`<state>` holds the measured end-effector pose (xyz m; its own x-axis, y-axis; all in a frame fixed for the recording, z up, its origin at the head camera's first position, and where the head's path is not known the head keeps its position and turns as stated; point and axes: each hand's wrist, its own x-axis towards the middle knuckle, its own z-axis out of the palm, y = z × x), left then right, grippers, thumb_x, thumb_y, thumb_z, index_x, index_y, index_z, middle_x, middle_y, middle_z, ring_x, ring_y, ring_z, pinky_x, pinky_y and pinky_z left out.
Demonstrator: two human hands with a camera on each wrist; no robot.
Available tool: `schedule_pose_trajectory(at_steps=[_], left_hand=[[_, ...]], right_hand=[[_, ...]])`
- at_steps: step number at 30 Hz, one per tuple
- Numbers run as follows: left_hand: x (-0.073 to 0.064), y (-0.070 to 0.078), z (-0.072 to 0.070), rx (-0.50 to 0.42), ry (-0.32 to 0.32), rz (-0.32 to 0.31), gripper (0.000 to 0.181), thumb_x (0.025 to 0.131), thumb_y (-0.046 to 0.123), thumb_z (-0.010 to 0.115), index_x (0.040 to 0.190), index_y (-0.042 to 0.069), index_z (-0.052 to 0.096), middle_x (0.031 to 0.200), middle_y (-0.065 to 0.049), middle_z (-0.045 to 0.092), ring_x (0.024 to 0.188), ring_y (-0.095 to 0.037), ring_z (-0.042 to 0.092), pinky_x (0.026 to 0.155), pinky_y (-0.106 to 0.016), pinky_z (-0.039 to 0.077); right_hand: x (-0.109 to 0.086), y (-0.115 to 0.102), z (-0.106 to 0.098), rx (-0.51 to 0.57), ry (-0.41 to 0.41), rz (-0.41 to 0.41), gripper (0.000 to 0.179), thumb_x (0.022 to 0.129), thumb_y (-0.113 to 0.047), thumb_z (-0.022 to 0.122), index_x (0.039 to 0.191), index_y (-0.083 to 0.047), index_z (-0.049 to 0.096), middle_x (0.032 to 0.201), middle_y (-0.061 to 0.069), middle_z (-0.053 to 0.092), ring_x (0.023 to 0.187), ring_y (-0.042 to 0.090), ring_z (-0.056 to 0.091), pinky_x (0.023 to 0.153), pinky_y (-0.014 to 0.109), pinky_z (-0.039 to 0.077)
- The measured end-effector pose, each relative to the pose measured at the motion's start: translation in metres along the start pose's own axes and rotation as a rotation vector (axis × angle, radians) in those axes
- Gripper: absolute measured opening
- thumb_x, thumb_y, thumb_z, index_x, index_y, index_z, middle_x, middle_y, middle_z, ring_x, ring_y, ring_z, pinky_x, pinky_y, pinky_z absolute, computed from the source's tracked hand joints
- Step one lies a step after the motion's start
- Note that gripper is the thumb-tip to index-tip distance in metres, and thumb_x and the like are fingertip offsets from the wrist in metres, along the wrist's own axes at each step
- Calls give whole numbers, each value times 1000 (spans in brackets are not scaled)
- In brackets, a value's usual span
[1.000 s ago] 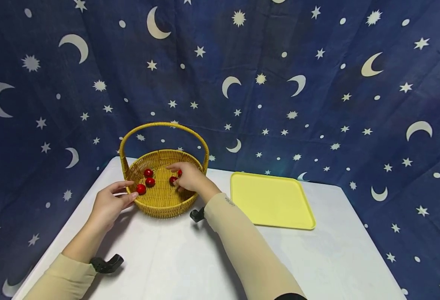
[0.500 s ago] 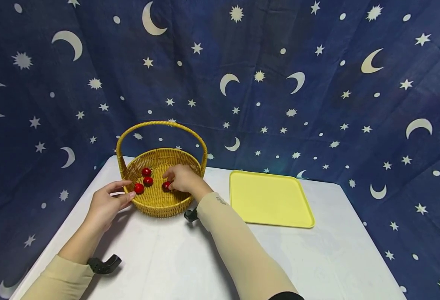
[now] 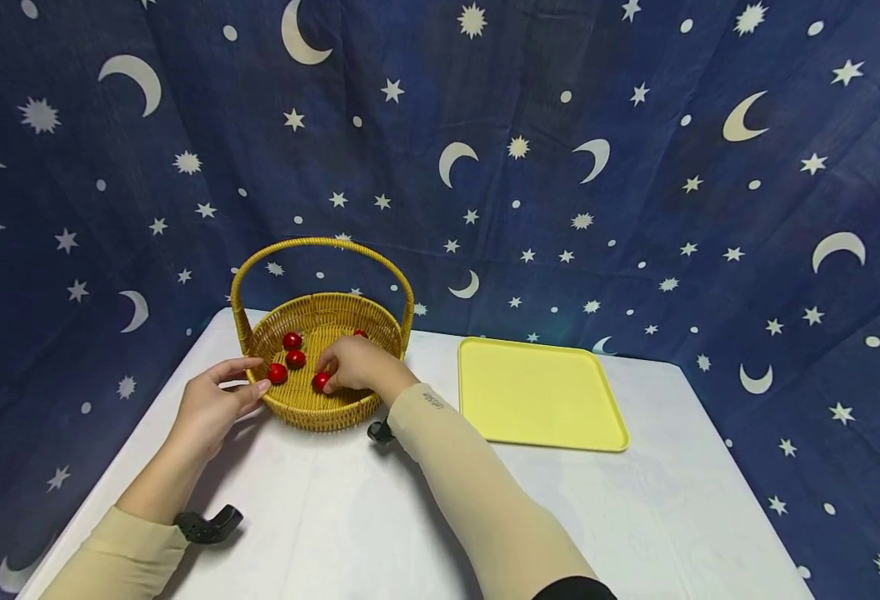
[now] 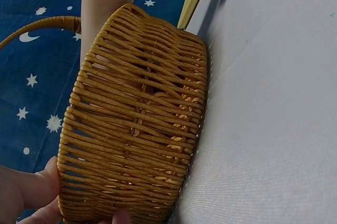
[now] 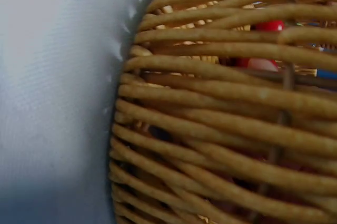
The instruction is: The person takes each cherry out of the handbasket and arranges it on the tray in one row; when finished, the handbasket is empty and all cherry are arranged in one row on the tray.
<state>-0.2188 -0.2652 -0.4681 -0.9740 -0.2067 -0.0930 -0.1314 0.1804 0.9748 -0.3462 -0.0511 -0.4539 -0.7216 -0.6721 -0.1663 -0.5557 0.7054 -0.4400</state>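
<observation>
A wicker basket (image 3: 320, 418) with a tall arched handle stands at the back left of the table in the head view. My left hand (image 3: 215, 406) holds its left rim between thumb and fingers; the left wrist view has those fingers (image 4: 31, 190) at the basket wall. Reaching over the right side, my right hand (image 3: 363, 367) pinches a small glossy red fruit (image 3: 321, 382) low inside; its exact kind is unclear. Three similar red fruits, among them the nearest one (image 3: 277, 373), lie on the left side. Another red fruit (image 3: 361, 333) shows partly behind the right hand.
A yellow rectangular tray (image 3: 541, 396) lies flat to the right of the basket on the white-covered table (image 3: 635, 517). A dark blue cloth (image 3: 530, 83) with moons and stars hangs behind. Black wrist devices, such as the left one (image 3: 209, 525), stick out from both forearms.
My right hand has moved toward the basket's near middle, carrying the pinched red fruit left and nearer. A fruit behind the hand has come back into sight. The left hand stays on the rim.
</observation>
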Motion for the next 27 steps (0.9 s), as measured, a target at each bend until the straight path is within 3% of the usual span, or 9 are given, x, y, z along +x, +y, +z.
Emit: schedule_pose_trajectory(at_steps=[8, 16, 23, 27], left_hand=[[0, -1, -2, 1, -1, -6, 58, 100, 7, 75, 153, -5, 53, 138, -24, 51, 88, 4, 67, 83, -22, 67], [1, 1, 1, -2, -3, 7, 57, 100, 6, 75, 152, -6, 54, 136, -24, 52, 87, 3, 68, 84, -23, 67], [1, 1, 2, 2, 9, 0, 58, 100, 6, 76, 152, -5, 54, 139, -26, 51, 87, 3, 68, 83, -23, 67], [0, 1, 1, 7, 10, -13, 58, 100, 7, 76, 153, -4, 54, 140, -26, 51, 87, 4, 67, 84, -23, 67]], right_hand=[[2, -4, 1, 17, -28, -34, 27, 93, -18, 87, 118, -24, 81, 98, -7, 74, 88, 9, 65, 76, 18, 55], [-2, 1, -8, 186, 47, -76, 31, 92, -14, 87, 121, -22, 81, 96, -5, 73, 88, 10, 64, 74, 18, 54], [-23, 3, -25, 290, 98, -103, 32, 92, -15, 87, 122, -24, 81, 107, -7, 75, 101, 11, 67, 88, 24, 57], [-40, 8, -35, 333, 116, -116, 34, 92, -12, 87, 123, -22, 80, 112, -5, 77, 101, 11, 69, 89, 24, 59]])
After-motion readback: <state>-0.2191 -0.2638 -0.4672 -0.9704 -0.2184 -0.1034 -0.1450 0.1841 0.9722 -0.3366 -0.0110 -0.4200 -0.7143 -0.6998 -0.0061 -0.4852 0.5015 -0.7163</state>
